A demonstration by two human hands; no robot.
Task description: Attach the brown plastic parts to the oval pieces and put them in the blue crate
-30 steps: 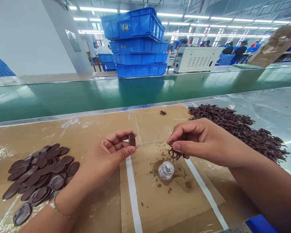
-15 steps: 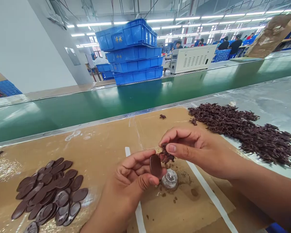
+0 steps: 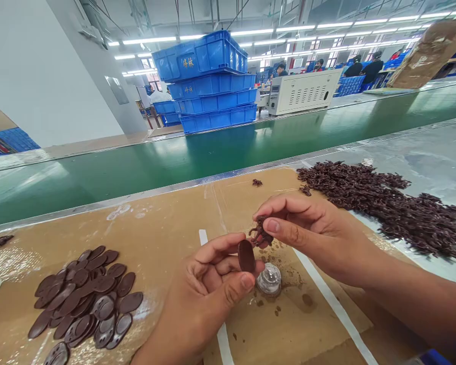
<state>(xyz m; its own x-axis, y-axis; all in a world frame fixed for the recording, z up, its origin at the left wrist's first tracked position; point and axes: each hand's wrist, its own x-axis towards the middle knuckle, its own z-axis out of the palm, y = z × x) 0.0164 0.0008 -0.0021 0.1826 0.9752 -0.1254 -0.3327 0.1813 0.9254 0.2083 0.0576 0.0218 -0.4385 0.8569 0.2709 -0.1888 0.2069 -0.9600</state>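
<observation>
In my left hand [image 3: 216, 284] a brown oval disc [image 3: 247, 256] is pinched upright between fingers and thumb. My right hand [image 3: 304, 228] grips a small dark brown piece with thin curled legs [image 3: 261, 232] between thumb and fingertips. The two parts are very close together; whether they touch I cannot tell. Just below them a small clear glass pot [image 3: 269, 279] stands on the stained brown sheet. To the left lies a heap of similar brown oval discs [image 3: 87, 299], and to the right a large pile of dark legged pieces [image 3: 383, 208].
A green conveyor belt [image 3: 144, 167] runs behind the brown-covered table [image 3: 167, 218]. Beyond it are stacked blue crates [image 3: 213, 96], a cream metal box [image 3: 304, 94] and several people in the distance. White tape strips [image 3: 332, 301] mark the sheet. One loose legged piece [image 3: 257, 182] lies near the table's back edge.
The view has shifted slightly, moving everything a little to the right. The legged piece in my right hand is turned a little, showing its curled legs more clearly. Both grips stay the same.
</observation>
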